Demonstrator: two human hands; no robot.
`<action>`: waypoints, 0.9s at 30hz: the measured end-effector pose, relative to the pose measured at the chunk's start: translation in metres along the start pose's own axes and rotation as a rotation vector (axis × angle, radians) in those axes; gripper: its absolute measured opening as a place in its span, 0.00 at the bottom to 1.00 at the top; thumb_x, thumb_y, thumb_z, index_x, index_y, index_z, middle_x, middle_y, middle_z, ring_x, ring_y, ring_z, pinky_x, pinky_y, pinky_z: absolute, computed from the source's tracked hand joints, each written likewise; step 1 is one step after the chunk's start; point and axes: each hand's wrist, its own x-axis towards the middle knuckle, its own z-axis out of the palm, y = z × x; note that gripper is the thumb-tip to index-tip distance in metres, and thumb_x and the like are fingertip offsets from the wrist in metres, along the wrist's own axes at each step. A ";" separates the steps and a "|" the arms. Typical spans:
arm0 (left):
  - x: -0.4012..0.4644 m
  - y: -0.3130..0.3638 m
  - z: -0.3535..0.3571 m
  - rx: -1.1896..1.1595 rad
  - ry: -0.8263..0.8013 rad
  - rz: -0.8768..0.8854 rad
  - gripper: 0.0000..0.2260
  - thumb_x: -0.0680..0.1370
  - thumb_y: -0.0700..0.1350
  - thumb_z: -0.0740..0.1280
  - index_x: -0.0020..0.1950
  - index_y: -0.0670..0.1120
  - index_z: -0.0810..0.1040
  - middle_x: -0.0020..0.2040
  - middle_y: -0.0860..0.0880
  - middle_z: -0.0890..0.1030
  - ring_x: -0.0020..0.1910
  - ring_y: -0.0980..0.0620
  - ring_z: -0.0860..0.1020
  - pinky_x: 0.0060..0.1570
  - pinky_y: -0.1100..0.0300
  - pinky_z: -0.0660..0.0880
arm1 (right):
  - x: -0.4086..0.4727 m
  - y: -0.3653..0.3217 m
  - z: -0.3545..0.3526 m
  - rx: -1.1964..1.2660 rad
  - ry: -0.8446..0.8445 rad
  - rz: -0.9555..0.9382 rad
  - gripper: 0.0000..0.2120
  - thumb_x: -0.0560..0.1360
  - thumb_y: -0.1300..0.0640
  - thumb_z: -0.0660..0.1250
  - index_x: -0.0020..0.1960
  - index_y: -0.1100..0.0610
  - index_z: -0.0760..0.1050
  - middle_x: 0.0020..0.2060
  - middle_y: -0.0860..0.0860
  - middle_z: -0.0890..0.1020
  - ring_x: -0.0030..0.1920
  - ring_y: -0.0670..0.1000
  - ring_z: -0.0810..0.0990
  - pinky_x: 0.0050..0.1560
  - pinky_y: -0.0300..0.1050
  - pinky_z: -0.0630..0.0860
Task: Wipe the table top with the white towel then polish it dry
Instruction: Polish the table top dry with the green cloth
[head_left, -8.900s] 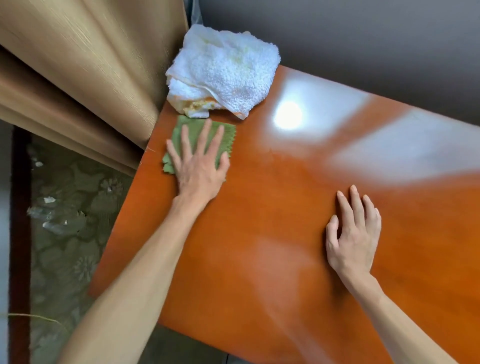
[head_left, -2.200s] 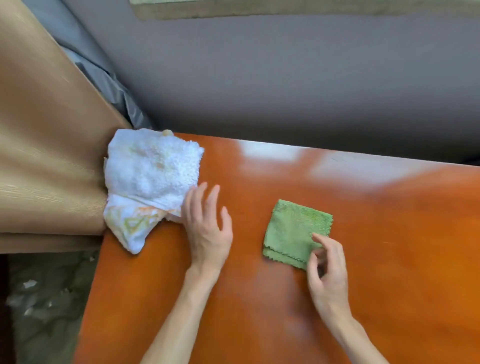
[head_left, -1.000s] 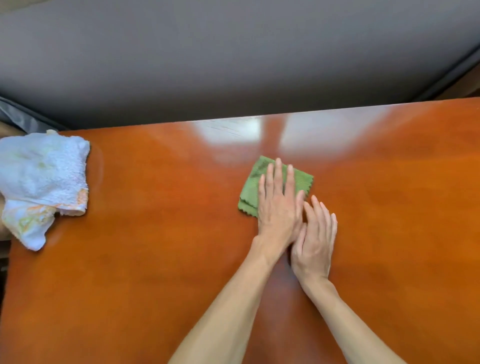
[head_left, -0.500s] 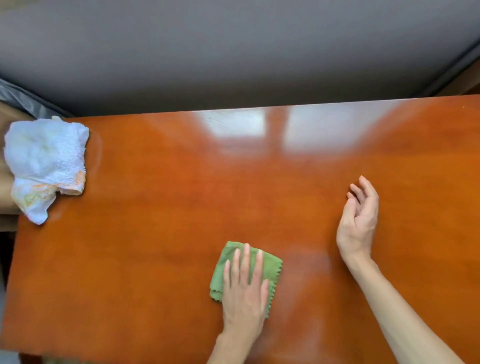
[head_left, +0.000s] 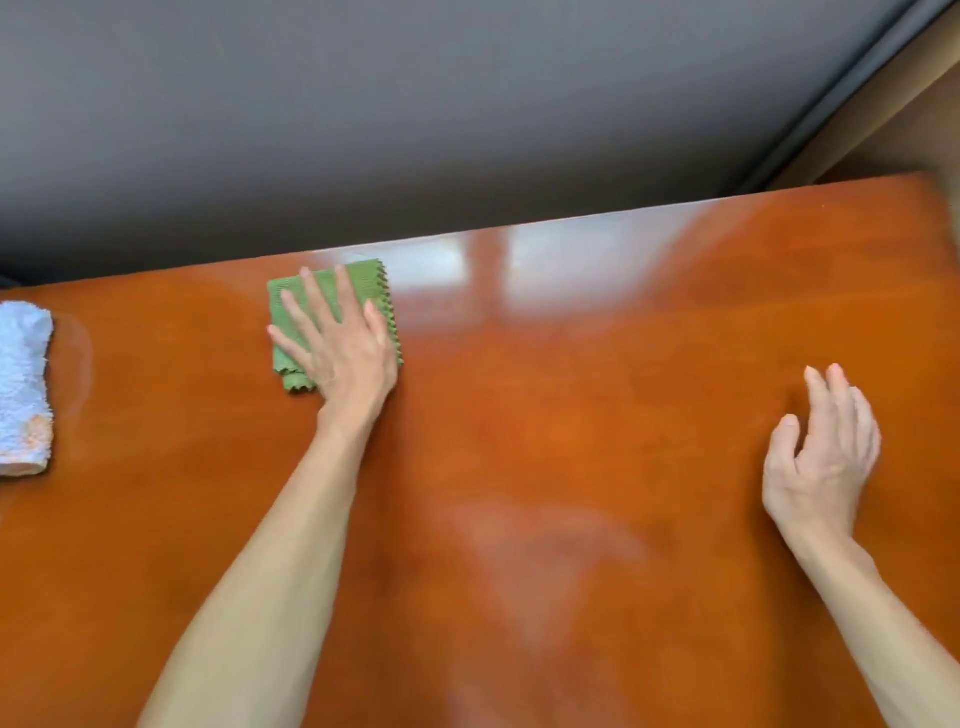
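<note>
1. The orange wooden surface (head_left: 571, 415) shines, with pale hazy patches near the front edge, so polishing looks under way but unfinished
2. The white towel (head_left: 23, 384) lies set aside at the far left edge, untouched, which suggests the wet wipe is done
3. The left hand (head_left: 340, 345) presses flat, fingers spread, on the folded green cloth (head_left: 291, 306) near the back edge
4. The right hand (head_left: 823, 457) rests empty, fingers loosely curled, well apart from both cloths

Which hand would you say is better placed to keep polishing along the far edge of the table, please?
Probably the left hand: it lies flat on the green cloth near the far edge. The right hand is empty, well away from the cloth.
</note>
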 end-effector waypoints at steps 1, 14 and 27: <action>0.005 -0.012 -0.004 -0.002 0.011 -0.068 0.26 0.84 0.55 0.47 0.83 0.53 0.47 0.83 0.44 0.46 0.81 0.37 0.44 0.74 0.31 0.42 | 0.005 0.011 -0.006 -0.039 -0.001 0.025 0.27 0.81 0.48 0.48 0.78 0.53 0.59 0.79 0.54 0.60 0.80 0.56 0.54 0.79 0.59 0.47; -0.164 0.174 0.059 0.053 -0.015 0.117 0.27 0.82 0.54 0.49 0.82 0.50 0.56 0.82 0.42 0.55 0.79 0.33 0.54 0.71 0.26 0.50 | 0.019 0.049 0.001 -0.152 0.052 0.041 0.24 0.81 0.50 0.55 0.77 0.52 0.65 0.78 0.54 0.63 0.78 0.57 0.60 0.78 0.56 0.48; -0.181 0.263 0.081 0.112 -0.109 0.723 0.25 0.83 0.56 0.53 0.80 0.54 0.62 0.81 0.47 0.61 0.79 0.40 0.57 0.73 0.33 0.55 | 0.020 0.058 -0.002 0.106 0.095 0.043 0.22 0.81 0.61 0.54 0.74 0.57 0.69 0.75 0.55 0.70 0.76 0.57 0.63 0.78 0.53 0.51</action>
